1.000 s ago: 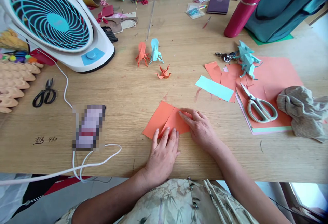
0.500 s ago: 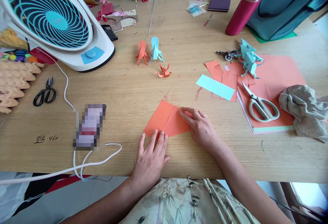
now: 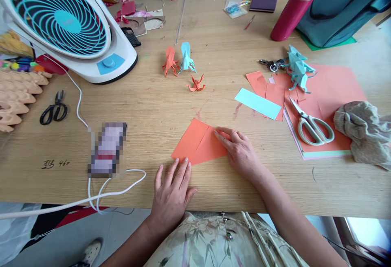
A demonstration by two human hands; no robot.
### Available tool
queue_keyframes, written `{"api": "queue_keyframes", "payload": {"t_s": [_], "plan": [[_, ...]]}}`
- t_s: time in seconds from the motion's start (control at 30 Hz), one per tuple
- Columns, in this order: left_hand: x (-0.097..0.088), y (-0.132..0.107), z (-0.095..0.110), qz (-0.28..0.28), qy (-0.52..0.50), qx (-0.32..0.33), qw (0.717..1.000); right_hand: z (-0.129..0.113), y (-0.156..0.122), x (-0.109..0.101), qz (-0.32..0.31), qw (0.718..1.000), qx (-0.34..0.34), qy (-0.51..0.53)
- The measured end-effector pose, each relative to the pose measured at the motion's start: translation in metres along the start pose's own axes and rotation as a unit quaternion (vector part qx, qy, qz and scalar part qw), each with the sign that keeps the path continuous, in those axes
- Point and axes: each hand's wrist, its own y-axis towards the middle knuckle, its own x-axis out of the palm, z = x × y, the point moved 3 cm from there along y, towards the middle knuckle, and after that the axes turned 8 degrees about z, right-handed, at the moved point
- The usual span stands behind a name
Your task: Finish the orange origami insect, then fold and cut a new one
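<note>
A folded sheet of orange paper (image 3: 195, 141) lies flat on the wooden table in front of me, with a crease or layered edge running slantwise across it. My left hand (image 3: 171, 189) rests palm down with its fingers spread, the fingertips at the paper's lower left edge. At the right side of the sheet, my right hand (image 3: 241, 151) has its thumb and fingers closed together on the corner. Part of that corner is hidden under the fingers. Beyond the sheet stand an orange folded figure (image 3: 170, 60), a light blue one (image 3: 185, 57) and a small orange one (image 3: 196, 83).
To the right, white-handled scissors (image 3: 316, 128) lie on orange sheets (image 3: 339, 84), beside a grey cloth (image 3: 360, 128) and a light blue strip (image 3: 258, 103). A fan (image 3: 119, 55), black scissors (image 3: 55, 110) and a blurred phone (image 3: 106, 149) are leftward. A pink bottle (image 3: 296, 8) stands behind.
My left hand has slid a little left and down, so less of it covers the orange paper. My right hand keeps its place on the corner. The camera view has shifted slightly.
</note>
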Motion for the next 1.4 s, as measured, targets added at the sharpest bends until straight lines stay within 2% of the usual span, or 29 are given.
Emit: {"api": "queue_keyframes", "payload": {"t_s": [0.3, 0.5, 0.6, 0.7, 0.83, 0.93, 1.03, 1.13, 1.3, 1.4], "plan": [[0.005, -0.005, -0.009, -0.003, -0.017, 0.015, 1.0, -0.002, 0.0, -0.001, 0.016, 1.0, -0.012, -0.012], [0.002, -0.007, -0.011, 0.001, -0.021, 0.027, 0.999, -0.002, 0.0, 0.0, 0.017, 1.0, -0.018, -0.015], [-0.004, 0.001, -0.008, 0.018, -0.037, 0.017, 0.999, -0.002, 0.0, -0.001, 0.015, 1.0, -0.017, -0.017], [-0.006, 0.02, 0.004, 0.02, -0.042, 0.063, 0.997, -0.002, 0.0, -0.001, 0.012, 1.0, -0.012, -0.02], [0.009, 0.046, 0.027, -0.026, -0.041, 0.145, 0.988, -0.003, 0.0, 0.001, 0.007, 1.0, -0.007, -0.019], [0.025, 0.052, 0.035, -0.057, -0.046, 0.142, 0.987, -0.002, 0.0, 0.001, 0.006, 1.0, -0.002, -0.013], [0.034, 0.05, 0.035, -0.076, -0.058, 0.14, 0.985, -0.003, 0.0, -0.003, 0.011, 1.0, -0.001, -0.004], [0.035, 0.048, 0.032, -0.079, -0.068, 0.146, 0.984, -0.01, -0.004, -0.008, 0.007, 1.0, -0.011, 0.003], [0.034, 0.049, 0.03, -0.073, -0.07, 0.16, 0.982, -0.024, -0.019, -0.006, -0.049, 0.994, -0.089, -0.027], [0.033, 0.05, 0.031, -0.047, -0.058, 0.167, 0.983, -0.02, -0.031, -0.004, -0.043, 0.993, -0.084, -0.073]]}}
